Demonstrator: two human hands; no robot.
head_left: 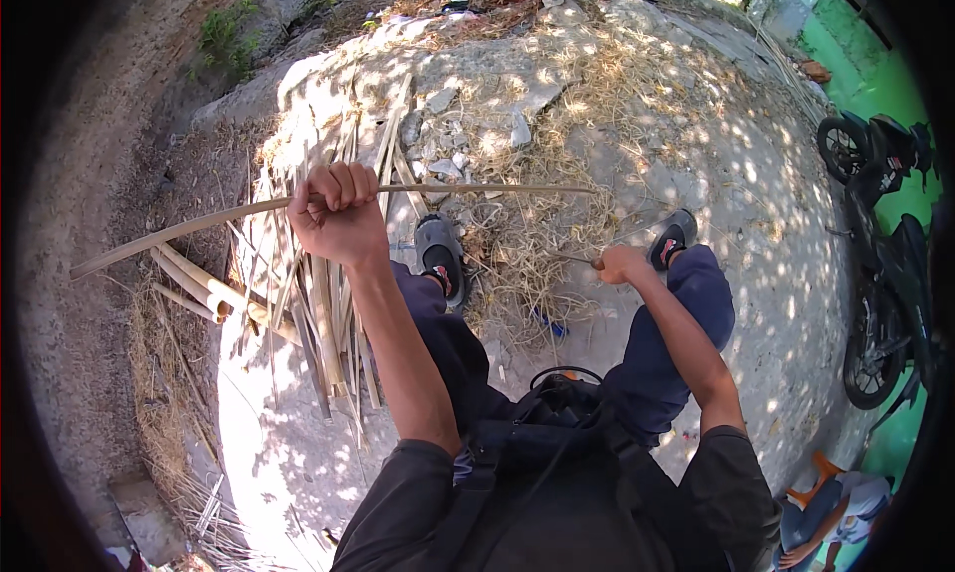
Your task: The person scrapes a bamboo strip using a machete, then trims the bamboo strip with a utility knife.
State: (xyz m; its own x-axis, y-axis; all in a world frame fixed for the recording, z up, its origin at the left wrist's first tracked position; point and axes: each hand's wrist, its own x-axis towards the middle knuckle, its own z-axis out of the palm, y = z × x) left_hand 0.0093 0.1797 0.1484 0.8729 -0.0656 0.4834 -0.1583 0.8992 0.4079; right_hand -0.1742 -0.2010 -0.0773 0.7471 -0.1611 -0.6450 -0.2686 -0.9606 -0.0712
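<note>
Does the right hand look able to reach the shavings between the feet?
Likely yes: the right hand appears close to the shavings, with nothing visible blocking it, though it holds a thin tool.

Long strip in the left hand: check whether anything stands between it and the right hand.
Nothing visible does: between the right hand and the long strip, only loose straw on the ground shows, as background. One view leaves their depth uncertain.
</note>
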